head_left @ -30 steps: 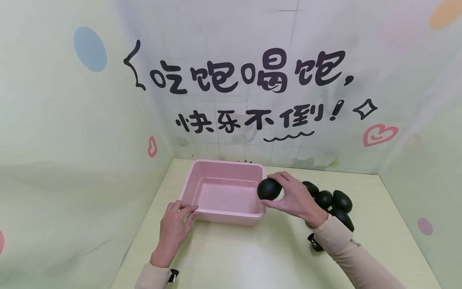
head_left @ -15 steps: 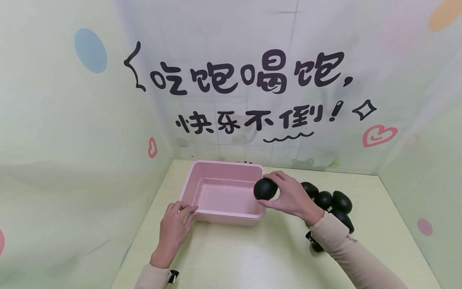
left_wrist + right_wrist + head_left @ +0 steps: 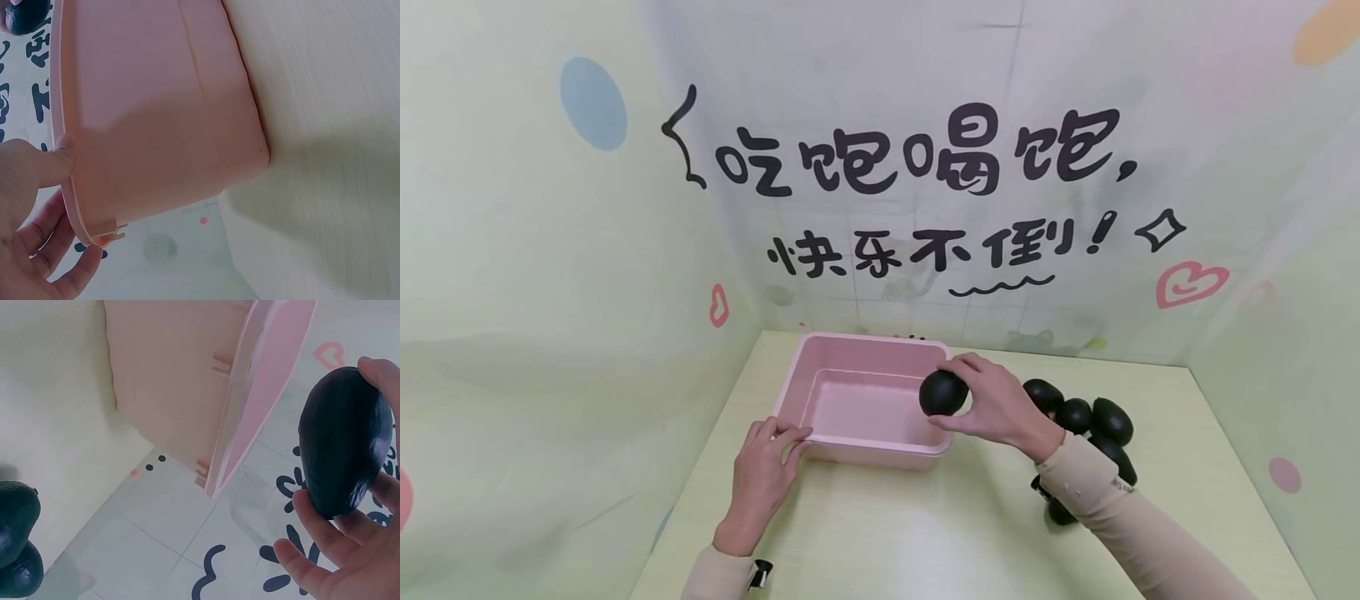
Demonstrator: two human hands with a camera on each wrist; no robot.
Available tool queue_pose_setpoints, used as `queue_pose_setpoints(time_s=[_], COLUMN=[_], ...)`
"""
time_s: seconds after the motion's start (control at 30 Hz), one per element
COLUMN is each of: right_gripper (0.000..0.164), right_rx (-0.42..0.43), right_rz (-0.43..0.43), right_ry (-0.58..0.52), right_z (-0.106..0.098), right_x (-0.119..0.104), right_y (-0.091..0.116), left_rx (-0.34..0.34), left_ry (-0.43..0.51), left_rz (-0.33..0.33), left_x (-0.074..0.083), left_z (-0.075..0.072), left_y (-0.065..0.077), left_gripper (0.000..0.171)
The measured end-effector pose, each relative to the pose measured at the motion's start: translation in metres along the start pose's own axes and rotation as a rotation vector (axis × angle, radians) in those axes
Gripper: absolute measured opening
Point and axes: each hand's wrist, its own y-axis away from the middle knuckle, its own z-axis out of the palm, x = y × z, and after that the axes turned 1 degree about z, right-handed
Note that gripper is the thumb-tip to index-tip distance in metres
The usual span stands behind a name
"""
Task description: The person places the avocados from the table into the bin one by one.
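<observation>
A dark avocado [image 3: 943, 392] is held between the thumb and fingertips of my right hand [image 3: 996, 407], above the right end of a pink plastic bin [image 3: 872, 454]. In the right wrist view the avocado [image 3: 345, 442] looks smooth and pear-shaped, apart from the bin wall. My left hand [image 3: 765, 471] grips the bin's near left corner. From the left wrist view, the thumb of the left hand [image 3: 31, 212] lies on one side of the rim and the fingers on the other. Nothing lies on the visible bin floor.
Several more avocados [image 3: 1111, 421] sit clustered on the pale wooden table [image 3: 880, 533], right of the bin. The right forearm partly covers them. A printed cloth backdrop [image 3: 887, 300] stands behind the table, with side cloths left and right.
My right hand has moved slightly left with the avocado, from the bin's right rim to further over its inside. The left hand and the bin have stayed in place.
</observation>
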Motion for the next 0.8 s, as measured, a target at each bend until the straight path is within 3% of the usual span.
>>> queue_pose_setpoints(time_s=[0.37, 0.8], right_gripper=[0.074, 0.074], right_rx=[-0.048, -0.041], right_rz=[-0.023, -0.056], right_ry=[0.005, 0.003], right_z=[0.001, 0.002], right_x=[-0.005, -0.008], right_y=[-0.008, -0.017], left_rx=[0.014, 0.011], left_ry=[0.007, 0.002], left_rz=[0.016, 0.012], left_x=[0.0, 0.001], left_z=[0.0, -0.001], left_y=[0.0, 0.0], left_gripper=[0.026, 0.027])
